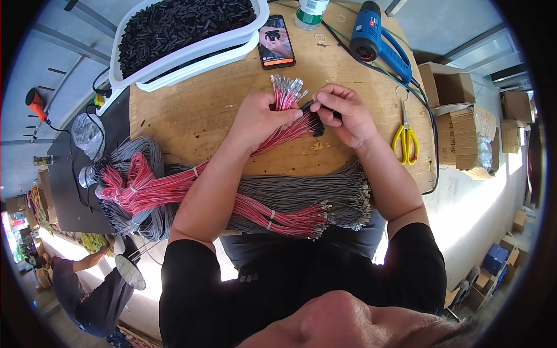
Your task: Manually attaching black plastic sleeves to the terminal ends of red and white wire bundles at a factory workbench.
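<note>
My left hand is closed around a bundle of thin red and white wires, whose silvery terminals stick up above my fingers. Beside it, my right hand pinches a small black sleeve between thumb and fingertips, close to the wires; whether a wire runs through it I cannot tell. More wires from the bundle fan out below, with black sleeves at their ends. Under my forearms lie tied red and white wires and thick bunches of grey wires, with metal terminals at their right ends.
A white tub heaped with short black sleeves stands at the back left. Near it are a phone and a bottle. A blue heat gun and yellow-handled scissors lie on the right. Another person is at lower left.
</note>
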Available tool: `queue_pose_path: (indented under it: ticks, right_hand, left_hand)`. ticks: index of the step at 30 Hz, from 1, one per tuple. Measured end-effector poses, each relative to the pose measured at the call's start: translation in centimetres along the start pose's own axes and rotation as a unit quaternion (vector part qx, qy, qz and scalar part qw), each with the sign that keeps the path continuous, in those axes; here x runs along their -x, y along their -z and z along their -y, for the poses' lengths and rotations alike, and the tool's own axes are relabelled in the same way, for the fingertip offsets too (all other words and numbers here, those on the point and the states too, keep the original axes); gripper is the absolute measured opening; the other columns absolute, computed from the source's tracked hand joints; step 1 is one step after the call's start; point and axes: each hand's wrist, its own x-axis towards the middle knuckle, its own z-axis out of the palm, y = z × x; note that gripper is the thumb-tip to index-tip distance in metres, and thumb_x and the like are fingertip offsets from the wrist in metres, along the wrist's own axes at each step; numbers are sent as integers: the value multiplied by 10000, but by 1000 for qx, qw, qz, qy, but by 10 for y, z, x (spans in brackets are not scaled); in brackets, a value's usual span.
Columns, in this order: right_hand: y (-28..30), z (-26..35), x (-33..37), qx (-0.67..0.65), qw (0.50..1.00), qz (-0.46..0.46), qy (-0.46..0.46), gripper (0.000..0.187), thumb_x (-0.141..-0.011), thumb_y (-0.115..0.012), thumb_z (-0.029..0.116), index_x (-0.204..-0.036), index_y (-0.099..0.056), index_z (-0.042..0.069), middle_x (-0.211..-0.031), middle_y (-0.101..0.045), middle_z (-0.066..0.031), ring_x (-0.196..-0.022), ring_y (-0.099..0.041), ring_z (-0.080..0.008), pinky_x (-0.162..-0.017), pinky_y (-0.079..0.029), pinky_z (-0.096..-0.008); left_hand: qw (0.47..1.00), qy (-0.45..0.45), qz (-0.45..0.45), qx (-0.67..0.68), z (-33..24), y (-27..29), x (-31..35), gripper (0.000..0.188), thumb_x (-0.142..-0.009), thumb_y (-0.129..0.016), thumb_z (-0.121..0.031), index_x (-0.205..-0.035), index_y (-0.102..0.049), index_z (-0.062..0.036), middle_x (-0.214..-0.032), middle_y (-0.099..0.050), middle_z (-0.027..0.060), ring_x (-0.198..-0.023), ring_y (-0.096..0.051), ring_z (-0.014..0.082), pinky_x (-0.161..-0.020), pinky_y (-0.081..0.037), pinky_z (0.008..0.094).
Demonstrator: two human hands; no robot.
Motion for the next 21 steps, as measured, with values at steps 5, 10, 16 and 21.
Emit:
queue_pose_path:
  ticks: [5,10,16,21]
  right_hand:
    - [11,4,-6,-41,998,-35,28,120,-968,-646,101,-1021,-666,-5,-867,-669,-59,-605,-470,-54,-473,-319,-174]
    - [9,3,-5,-32,998,-27,43,128,-948,-695,105,-1026,-679,4,-854,-689,-61,-606,-490,-46,-473,-312,-168]
    - [-9,0,1,58,998,-39,6,107,-942,-714,106,-1007,-687,24,-847,-692,-33,-618,-500,-36,-521,-346,-172]
    - [-4,-7,1,119,990,-47,55,78,-936,-718,86,-974,-690,23,-811,-682,-22,-624,-511,-38,-545,-371,-182]
  left_hand:
    - [1000,8,-10,-20,3,0,1,187,-875,-778,-145,-974,-731,7,-786,-693,12,-670,-582,60,-613,-466,240]
    - [999,21,-24,-27,-2,-2,1,187,-883,-751,-89,-1027,-721,26,-819,-684,34,-703,-594,86,-656,-489,240]
    - [999,9,21,-24,0,0,2,171,-892,-740,-79,-1020,-727,34,-834,-694,39,-708,-610,89,-663,-497,236]
    - [1000,9,3,10,-3,-4,2,128,-914,-726,-112,-922,-725,16,-766,-689,27,-666,-605,77,-615,-484,240]
